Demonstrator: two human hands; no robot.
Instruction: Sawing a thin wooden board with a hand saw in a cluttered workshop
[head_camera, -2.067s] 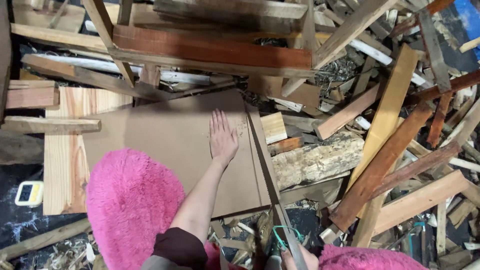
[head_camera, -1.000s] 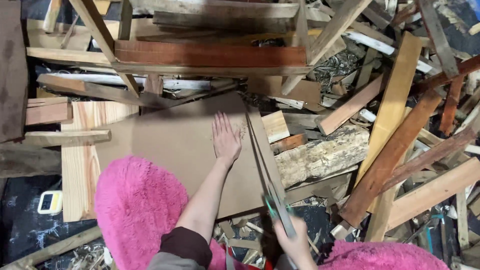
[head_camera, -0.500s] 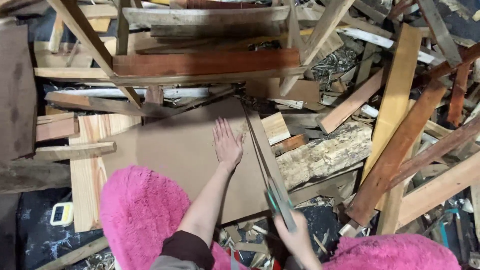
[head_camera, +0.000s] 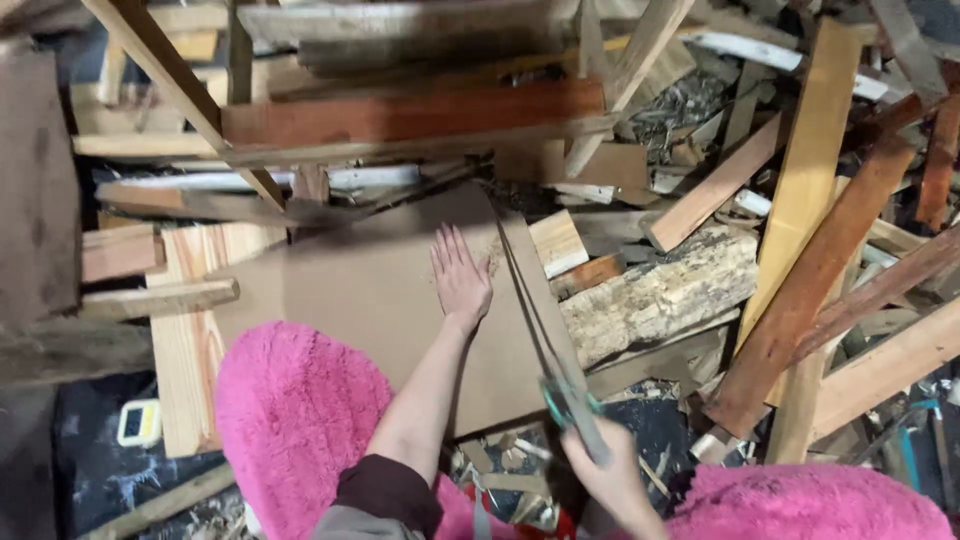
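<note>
1. A heap of scrap timber fills the upper and right parts of the frame, planks crossing at all angles, with a rough bark-covered log lying just right of centre
2. A flat brown board lies across the middle of the frame on the pile; its right edge runs from upper centre down toward lower right
3. Fluffy pink fabric covers the person's knees at lower left and lower right
4. The left hand lies flat, fingers spread, pressing on the board near its right edge
5. The right hand, at lower centre, is clenched around the green handle of a handsaw; the blade's long axis follows the board's right edge, pointing away up the frame, just right of the left hand
6. A small yellow-and-white device lies at lower left, well apart from both hands
</note>
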